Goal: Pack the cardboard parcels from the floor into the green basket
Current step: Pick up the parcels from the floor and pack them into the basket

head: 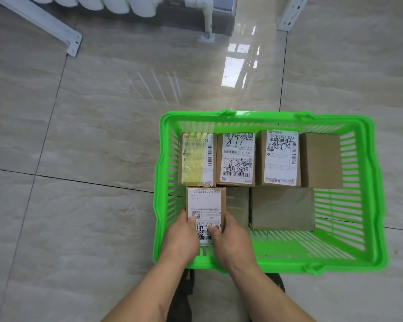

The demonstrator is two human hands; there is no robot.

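Note:
The green basket (372,182) stands on the tiled floor at the lower right. Along its far side lie several cardboard parcels, three with white labels (197,159) (236,158) (280,156) and one plain (321,159). Two plain brown parcels (282,208) (237,205) lie in the near row. At the near left corner of the basket, my left hand (180,238) and my right hand (233,242) both grip a labelled parcel (205,205) by its near end, thumbs on its label.
A white metal frame leg (72,43) rests on the floor at the upper left, another (289,17) at the upper right. A white pipe (207,22) and radiator stand at the top. Glossy floor tiles surround the basket.

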